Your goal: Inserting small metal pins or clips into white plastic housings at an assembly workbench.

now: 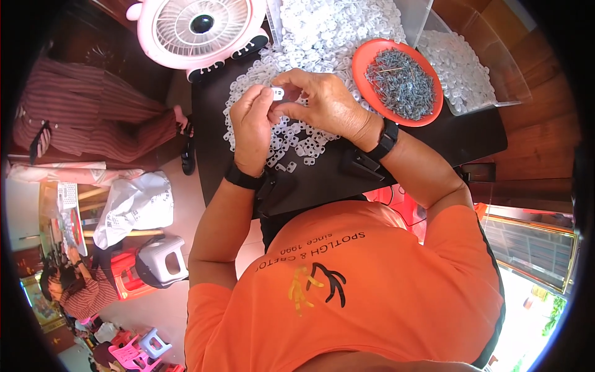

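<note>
Between the thumb and fingers of my left hand [251, 127] is a small white plastic piece [277, 93] with two dark holes. My right hand [331, 105] is bent in close from the other side, its curled fingertips beside that piece. Whatever the right fingertips may grip is hidden. Under and behind both hands, many similar white pieces [299, 146] lie loose on the black table [211, 136]. Just right of my right hand is a round red plate [361, 77] heaped with small grey pointed parts [401, 84].
A pink fan [149, 37] stands at the far left of the table. Beyond the hands rises a large heap of white pieces [341, 28]; a clear bin [455, 71] at the right holds more. To the left are a person in striped clothes [93, 118] and stools [162, 260].
</note>
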Action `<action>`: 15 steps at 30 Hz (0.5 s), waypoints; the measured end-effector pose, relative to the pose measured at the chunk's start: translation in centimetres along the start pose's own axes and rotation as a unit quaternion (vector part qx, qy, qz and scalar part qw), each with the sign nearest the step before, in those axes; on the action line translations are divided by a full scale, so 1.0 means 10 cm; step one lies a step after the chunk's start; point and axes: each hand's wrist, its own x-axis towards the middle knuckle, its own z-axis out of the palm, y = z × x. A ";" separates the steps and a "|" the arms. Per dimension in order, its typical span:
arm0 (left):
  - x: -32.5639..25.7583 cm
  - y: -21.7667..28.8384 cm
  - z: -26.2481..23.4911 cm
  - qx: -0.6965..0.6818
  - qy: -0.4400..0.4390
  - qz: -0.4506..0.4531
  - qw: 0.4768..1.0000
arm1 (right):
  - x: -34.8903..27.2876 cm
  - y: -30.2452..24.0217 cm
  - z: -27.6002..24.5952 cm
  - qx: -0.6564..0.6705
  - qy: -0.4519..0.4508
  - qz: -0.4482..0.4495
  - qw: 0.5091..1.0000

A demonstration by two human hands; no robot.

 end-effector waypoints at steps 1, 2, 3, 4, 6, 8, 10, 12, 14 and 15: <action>0.00 -0.01 0.00 0.004 -0.003 0.001 1.000 | 0.00 0.01 0.01 0.008 0.011 -0.015 1.000; 0.00 -0.01 0.00 0.008 -0.006 0.002 1.000 | 0.00 0.00 0.00 0.008 0.012 -0.015 1.000; -0.01 -0.01 0.00 0.008 -0.007 0.003 1.000 | 0.00 -0.01 -0.01 0.014 0.004 0.002 1.000; -0.01 -0.01 0.00 0.014 -0.003 0.007 1.000 | 0.00 -0.02 -0.02 0.019 -0.004 0.019 1.000; 0.00 -0.02 0.01 0.018 -0.001 0.012 1.000 | 0.00 -0.01 -0.03 0.016 0.007 0.006 1.000; 0.02 -0.04 0.02 0.012 -0.011 0.023 1.000 | -0.01 -0.01 -0.05 0.007 0.019 -0.007 1.000; 0.00 -0.04 0.01 0.003 -0.002 0.028 1.000 | 0.00 -0.05 -0.06 -0.012 0.027 -0.028 0.999; 0.01 -0.04 0.01 0.018 0.013 0.041 0.999 | 0.02 -0.07 -0.07 -0.016 0.040 -0.044 0.998; 0.00 -0.01 0.02 0.012 0.021 0.037 0.999 | 0.03 -0.05 -0.11 -0.032 0.042 -0.026 0.998; -0.01 0.01 0.02 0.009 0.031 0.029 0.999 | 0.05 -0.09 -0.15 -0.057 0.050 -0.035 0.997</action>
